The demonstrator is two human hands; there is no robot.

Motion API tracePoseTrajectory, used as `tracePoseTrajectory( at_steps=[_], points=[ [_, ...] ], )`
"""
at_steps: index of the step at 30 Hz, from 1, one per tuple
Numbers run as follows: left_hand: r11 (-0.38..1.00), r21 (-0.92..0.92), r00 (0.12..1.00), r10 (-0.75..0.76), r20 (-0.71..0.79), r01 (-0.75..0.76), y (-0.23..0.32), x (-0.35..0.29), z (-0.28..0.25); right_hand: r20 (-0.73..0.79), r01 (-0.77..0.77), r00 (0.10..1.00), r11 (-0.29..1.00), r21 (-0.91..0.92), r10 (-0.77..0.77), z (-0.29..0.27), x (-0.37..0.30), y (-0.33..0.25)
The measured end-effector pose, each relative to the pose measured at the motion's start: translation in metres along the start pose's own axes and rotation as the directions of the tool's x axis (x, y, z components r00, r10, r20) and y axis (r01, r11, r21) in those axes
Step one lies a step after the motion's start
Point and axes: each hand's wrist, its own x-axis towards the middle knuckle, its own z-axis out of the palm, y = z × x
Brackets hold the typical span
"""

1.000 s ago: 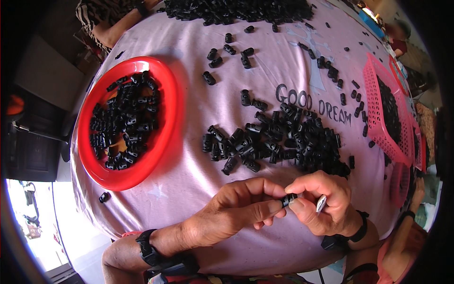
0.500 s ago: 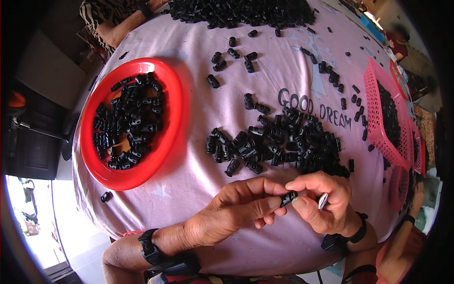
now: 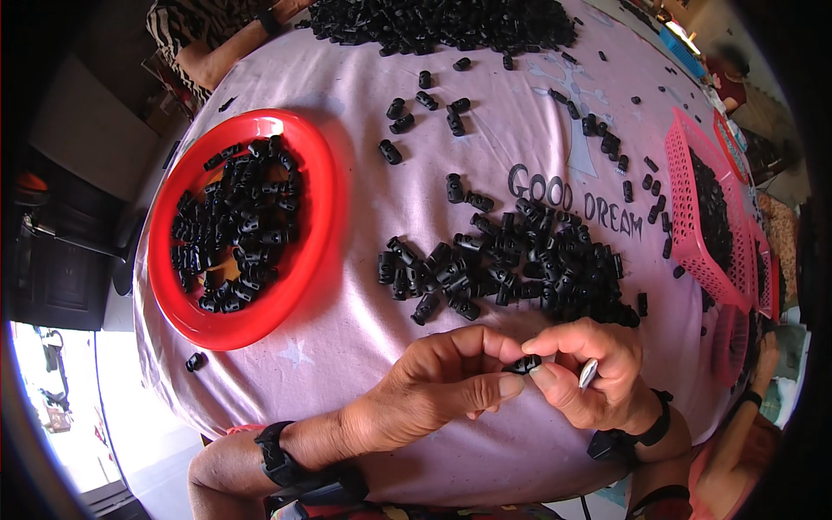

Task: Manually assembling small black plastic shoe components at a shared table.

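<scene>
Just in front of me, both hands meet at one small black cord lock point(image 3: 524, 365). My left hand point(image 3: 420, 381) pinches it between thumb and fingers from the left. Thumb and forefinger of my right hand point(image 3: 602, 368) grip its right end. A small flat, silvery-white piece point(image 3: 588, 373) sticks out between the right hand's fingers; its kind I cannot make out. Right beyond my hands lies a loose heap of similar black cord locks point(image 3: 555, 260). To the left, a red plate point(image 3: 325, 230) holds many more of them point(image 3: 251, 217).
A large black pile point(image 3: 442, 22) covers the far side of the pink cloth point(image 3: 364, 95). Pink baskets point(image 3: 689, 217) with black parts stand at the right. Single pieces lie scattered between. Another person's arm point(image 3: 217, 61) reaches in at far left; another forearm point(image 3: 737, 442) shows at lower right.
The cord lock between my fingers has turned from a slant to lying nearly level. My left thumb has shifted slightly lower; both hands stay in the same place.
</scene>
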Motion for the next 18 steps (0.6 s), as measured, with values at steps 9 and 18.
tracePoseTrajectory(
  at_steps=[9, 18],
  points=[
    [0.998, -0.015, 0.997, -0.061, -0.045, 0.060, 0.0052, -0.0010, 0.0016, 0.096, 0.003, 0.995, 1.000, -0.003, -0.003, -0.0082, 0.0029, -0.0028],
    [0.991, -0.097, 0.995, 0.091, -0.031, -0.093, -0.0023, 0.0006, 0.0025, 0.025, -0.051, 0.998, 0.999, -0.001, 0.051, -0.0029, 0.0027, -0.0045]
  ],
)
